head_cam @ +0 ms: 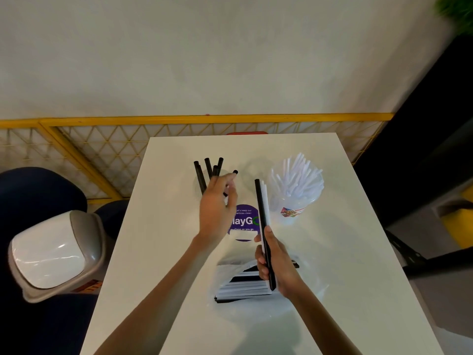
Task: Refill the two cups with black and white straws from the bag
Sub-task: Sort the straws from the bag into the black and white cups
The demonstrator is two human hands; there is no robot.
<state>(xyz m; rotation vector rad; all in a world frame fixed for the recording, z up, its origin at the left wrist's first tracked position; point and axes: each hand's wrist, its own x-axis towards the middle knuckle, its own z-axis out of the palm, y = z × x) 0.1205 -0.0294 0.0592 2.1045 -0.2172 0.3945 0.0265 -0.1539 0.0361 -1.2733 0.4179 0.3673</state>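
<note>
Your right hand [276, 265] sits nearest, curled round the lower end of a bundle [261, 201], a black straw with white ones behind it, tips pointing away from you. Directly under that hand lies the bag [230, 272], thin clear plastic on the bench [166, 252], with black and white straws stacked flat inside.

Your left hand [217, 208] reaches ahead into the black straws [199, 175] leaning in a clear cup [198, 187]. One straw runs past its fingertips, but blur hides whether you pinch it or have let go. Just right of the bundle, the other cup [294, 208] is crowded with fanned white straws [299, 175].

Expect the straws to be very light, fairly stiff, smooth and easy to crush. Pinch each gently near its lower third. A loose bundle will likely slide apart, and these cups look light enough to tip if nudged.
</note>
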